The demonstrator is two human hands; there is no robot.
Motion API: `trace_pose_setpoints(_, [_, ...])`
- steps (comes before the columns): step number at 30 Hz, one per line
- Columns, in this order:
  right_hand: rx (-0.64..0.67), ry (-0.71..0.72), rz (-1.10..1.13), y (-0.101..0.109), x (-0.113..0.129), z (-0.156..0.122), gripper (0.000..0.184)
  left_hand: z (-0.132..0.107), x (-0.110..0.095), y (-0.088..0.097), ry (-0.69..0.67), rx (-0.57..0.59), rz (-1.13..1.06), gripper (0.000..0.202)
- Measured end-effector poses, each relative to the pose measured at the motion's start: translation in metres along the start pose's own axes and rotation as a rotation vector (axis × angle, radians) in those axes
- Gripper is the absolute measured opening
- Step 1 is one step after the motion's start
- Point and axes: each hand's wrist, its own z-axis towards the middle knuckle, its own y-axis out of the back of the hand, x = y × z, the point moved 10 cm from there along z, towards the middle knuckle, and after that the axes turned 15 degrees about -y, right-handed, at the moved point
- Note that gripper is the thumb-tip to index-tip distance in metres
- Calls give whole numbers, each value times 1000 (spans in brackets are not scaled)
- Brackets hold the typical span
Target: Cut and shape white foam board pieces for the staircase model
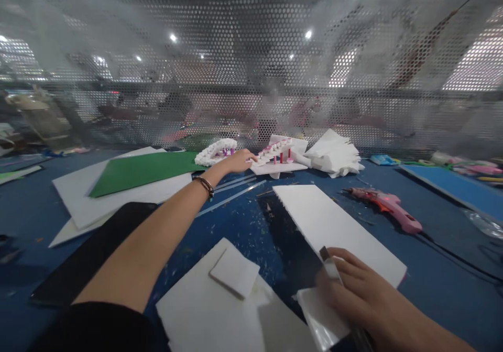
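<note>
Left hand [240,161] at stepped model [274,152]

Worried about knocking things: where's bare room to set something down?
Blue tabletop, lower right, between the pink glue gun and right forearm; also left, beside the white sheets. Crowded around the left hand, by the stepped model.

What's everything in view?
Screen: 1, grey, behind
Table: 1, blue, throughout
Staircase model: 1, white-pink, far centre
Arched piece: 1, white-purple, left of staircase
Fanned sheets: several, white, right of staircase
Glue gun: 1, pink, right
Board: 1, blue, far right
Sheet: 1, green, left
Underlying sheets: several, white, left
Slab: 1, black, near left
Strips: several, clear, centre
Panel: 1, white, right-centre
Near board: 1, white, bottom centre
Small square: 1, white, atop it
Tool: 1, grey, in right hand
Other clutter: uncounted, mixed, edges
Left hand: 1, bare, at staircase
Right hand: 1, bare, right
</note>
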Motion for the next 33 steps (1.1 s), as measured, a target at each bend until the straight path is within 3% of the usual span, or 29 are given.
trace_pose_setpoints(3, [0,-20,19,3,0,-1,29,-13,-32,12,-54,148,-88,22])
trace_pose_setpoints(7, [25,-3,-17,2,2,0,22,-51,-99,18,-155,337,-174,33])
trace_pose_setpoints(10, [11,3,-67,4,2,1,20,-93,-159,4,-349,474,-211,62])
trace_pose_setpoints(12, [-3,20,-102,6,4,1,21,-120,-173,-11,-339,510,-225,80])
trace_pose_setpoints(14, [0,34,-130,6,5,1,19,-139,-178,-25,-321,492,-265,94])
trace_pose_setpoints(18, [-21,10,-134,6,-1,1,15,-155,-173,-36,-303,366,-311,96])
trace_pose_setpoints(22, [-33,-12,-150,4,-9,3,13,-155,-171,-31,-303,273,-244,85])
trace_pose_setpoints(28, [-35,-23,-188,6,-10,6,11,-153,-162,-17,-203,176,-145,44])
trace_pose_setpoints(33, [-56,9,-207,7,-6,6,16,-141,-129,-14,-56,116,-72,48])
